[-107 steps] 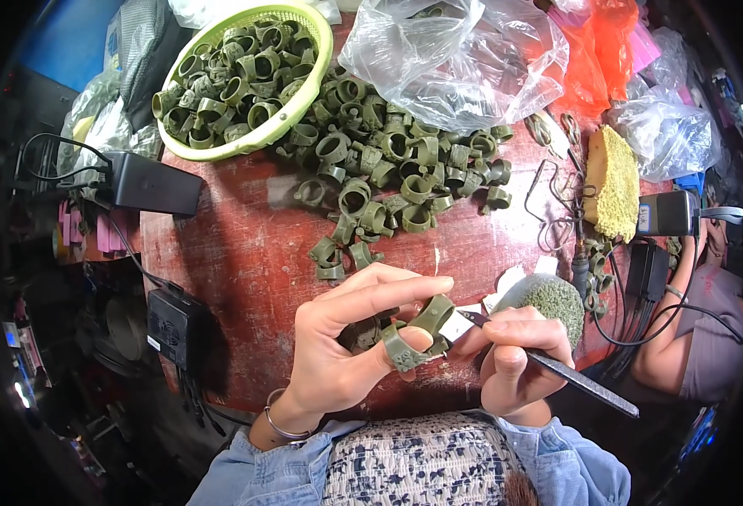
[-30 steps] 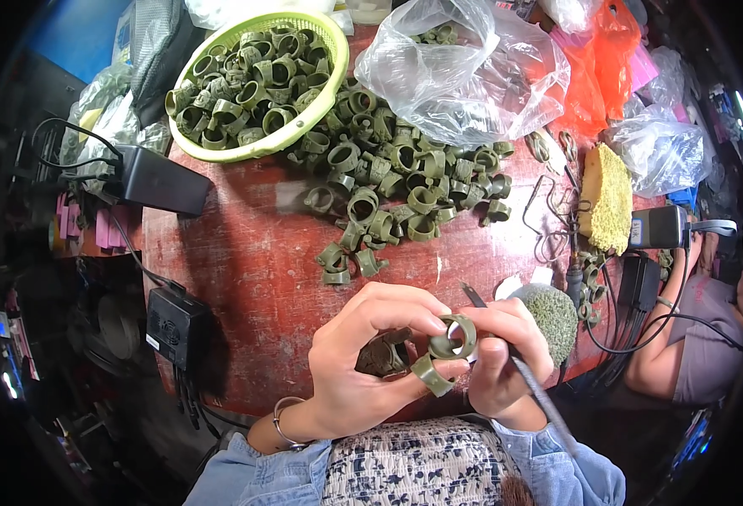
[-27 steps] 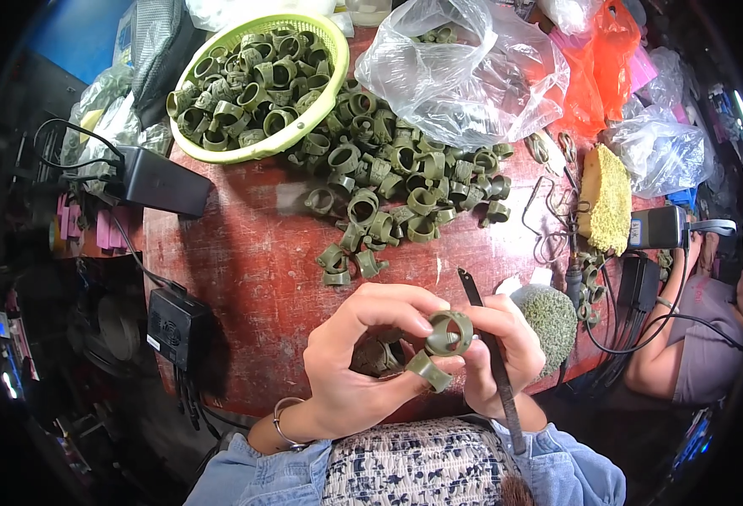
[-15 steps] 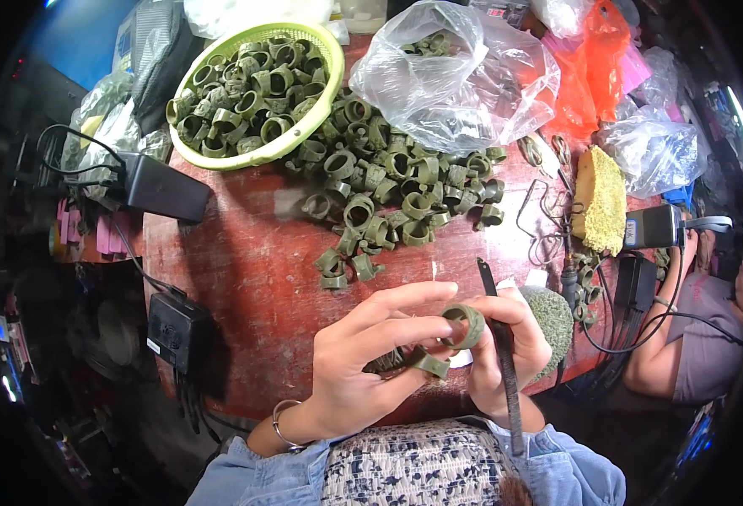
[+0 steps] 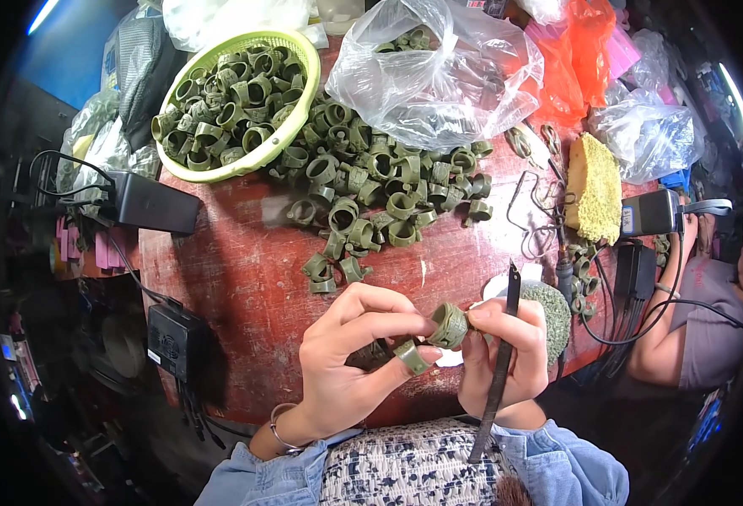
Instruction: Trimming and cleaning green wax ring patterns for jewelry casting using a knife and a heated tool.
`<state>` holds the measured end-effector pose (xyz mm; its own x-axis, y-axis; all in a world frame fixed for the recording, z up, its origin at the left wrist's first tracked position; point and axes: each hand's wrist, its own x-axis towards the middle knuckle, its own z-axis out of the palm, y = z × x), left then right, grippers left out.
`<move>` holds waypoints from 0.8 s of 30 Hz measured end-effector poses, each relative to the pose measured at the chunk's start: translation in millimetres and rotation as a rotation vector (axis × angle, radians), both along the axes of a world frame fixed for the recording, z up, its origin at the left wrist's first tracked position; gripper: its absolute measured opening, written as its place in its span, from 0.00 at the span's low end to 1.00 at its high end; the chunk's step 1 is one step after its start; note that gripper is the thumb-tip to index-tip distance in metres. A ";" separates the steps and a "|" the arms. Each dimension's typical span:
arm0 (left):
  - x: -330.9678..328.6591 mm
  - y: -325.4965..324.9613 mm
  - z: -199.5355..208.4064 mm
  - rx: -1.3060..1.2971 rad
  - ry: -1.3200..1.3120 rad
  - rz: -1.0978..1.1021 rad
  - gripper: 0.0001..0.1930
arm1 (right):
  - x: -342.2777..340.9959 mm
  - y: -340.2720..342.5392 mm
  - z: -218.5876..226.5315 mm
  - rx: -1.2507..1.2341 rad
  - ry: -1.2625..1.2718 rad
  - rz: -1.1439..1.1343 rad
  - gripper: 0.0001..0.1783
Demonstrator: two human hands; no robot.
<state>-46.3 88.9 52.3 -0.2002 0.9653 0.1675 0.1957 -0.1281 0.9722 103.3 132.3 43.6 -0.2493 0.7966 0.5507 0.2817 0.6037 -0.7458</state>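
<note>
My left hand (image 5: 346,350) holds a few green rings, which look like wax. One carved ring (image 5: 449,326) is pinched at its fingertips, and a plainer ring (image 5: 410,357) sits lower, by the thumb. Another, darker one is partly hidden in the palm. My right hand (image 5: 506,363) touches the carved ring with thumb and fingertip. Across its fingers it also grips a long, thin, dark flat tool (image 5: 500,375) with a pointed tip, slanting upward. Beyond the hands, many similar green rings (image 5: 401,207) lie heaped on the red table (image 5: 245,337).
A yellow-green basket (image 5: 311,84) full of rings stands far left, beside a clear plastic bag (image 5: 439,76). On the right are a yellow sponge (image 5: 595,190), a green speckled round pad (image 5: 548,325), wires and a soldering-type handle (image 5: 564,282). Black power adapters (image 5: 173,337) flank the table. A person sits at right.
The carved ring has turned from showing its opening to showing its patterned outer side. My right thumb and fingers have shifted on it, and the dark tool now leans more to the right.
</note>
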 end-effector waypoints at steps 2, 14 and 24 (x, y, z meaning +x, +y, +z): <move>0.8 -0.2 -1.1 -0.008 -0.003 -0.041 0.12 | 1.0 0.1 -0.1 0.038 -0.023 0.011 0.18; -1.5 -1.1 -11.5 -0.035 -0.019 -0.083 0.11 | -4.3 3.5 -1.3 0.097 0.008 0.122 0.13; -32.2 2.6 -12.7 0.041 -0.764 0.188 0.19 | -3.2 -3.5 -2.8 -0.225 0.136 0.069 0.09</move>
<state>-78.5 91.4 39.6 -0.4337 0.8998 -0.0473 -0.5029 -0.1982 0.8413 100.1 128.8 40.9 -0.2433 0.8862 0.3942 0.1337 0.4332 -0.8913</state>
